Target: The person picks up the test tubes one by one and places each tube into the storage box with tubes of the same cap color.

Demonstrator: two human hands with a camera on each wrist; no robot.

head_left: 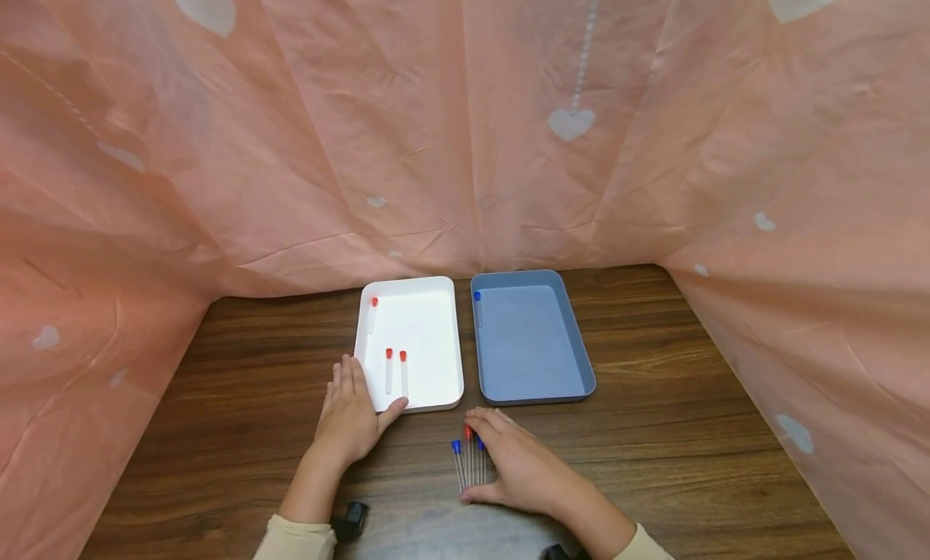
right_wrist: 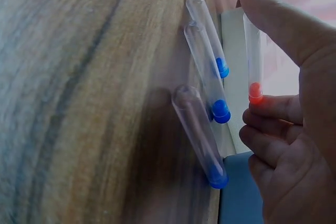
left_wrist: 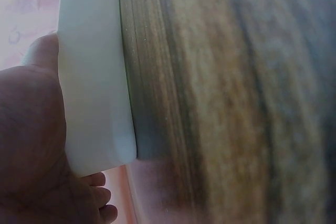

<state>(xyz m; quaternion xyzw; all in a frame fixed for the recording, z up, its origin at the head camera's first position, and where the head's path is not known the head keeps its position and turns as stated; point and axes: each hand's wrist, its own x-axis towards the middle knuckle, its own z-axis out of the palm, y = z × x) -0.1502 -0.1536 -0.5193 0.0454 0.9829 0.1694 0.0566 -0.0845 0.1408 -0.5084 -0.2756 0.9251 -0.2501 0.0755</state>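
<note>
My right hand holds a clear test tube with a red cap lengthwise, thumb at the rounded end and fingers at the cap. Beside it, three blue-capped test tubes lie on the wooden table, partly hidden by the hand in the head view. My left hand rests against the near left corner of a white tray, fingers extended along its side and thumb at the front rim. Three red-capped tubes lie in that tray, one by its far left wall.
A blue-grey tray stands just right of the white one, with one blue-capped tube along its left wall. Pink curtain with white hearts encloses the wooden table at the back and sides.
</note>
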